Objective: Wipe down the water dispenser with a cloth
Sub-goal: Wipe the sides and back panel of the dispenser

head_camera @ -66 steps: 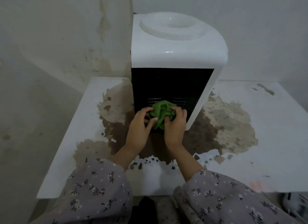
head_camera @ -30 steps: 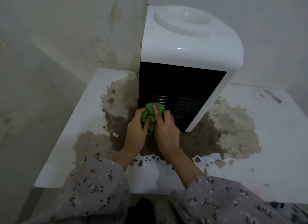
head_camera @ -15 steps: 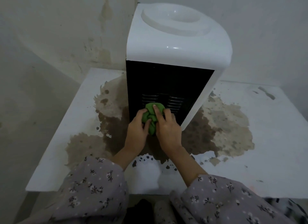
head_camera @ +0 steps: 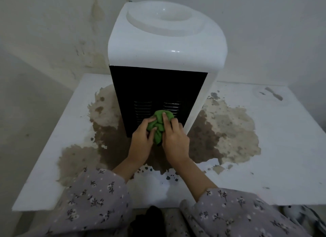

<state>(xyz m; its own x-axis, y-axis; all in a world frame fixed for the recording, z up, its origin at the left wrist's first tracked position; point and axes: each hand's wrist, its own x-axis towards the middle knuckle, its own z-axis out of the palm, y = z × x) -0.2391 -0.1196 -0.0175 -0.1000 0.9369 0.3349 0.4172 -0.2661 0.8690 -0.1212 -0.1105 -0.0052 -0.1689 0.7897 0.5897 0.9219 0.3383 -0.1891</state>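
Note:
A white water dispenser [head_camera: 165, 47] stands on a white table, its black slotted panel [head_camera: 157, 88] turned toward me. A bunched green cloth [head_camera: 158, 123] lies against the lower part of that panel, over the vent slots. My left hand [head_camera: 141, 141] grips the cloth from the left, thumb and fingers curled into it. My right hand [head_camera: 174, 139] grips it from the right, with the index finger stretched over the top of the bundle. Both hands press the cloth to the panel near its bottom edge.
The white table [head_camera: 264, 148] has a large brown patch of peeled coating [head_camera: 225, 130] around the dispenser's base. Stained walls [head_camera: 53, 33] meet in a corner behind and to the left. The table's front edge runs just above my floral sleeves [head_camera: 98, 201].
The cloth and both hands have stayed low on the black panel, shifting slightly right across the vents. My view has swung so the dispenser sits more centred.

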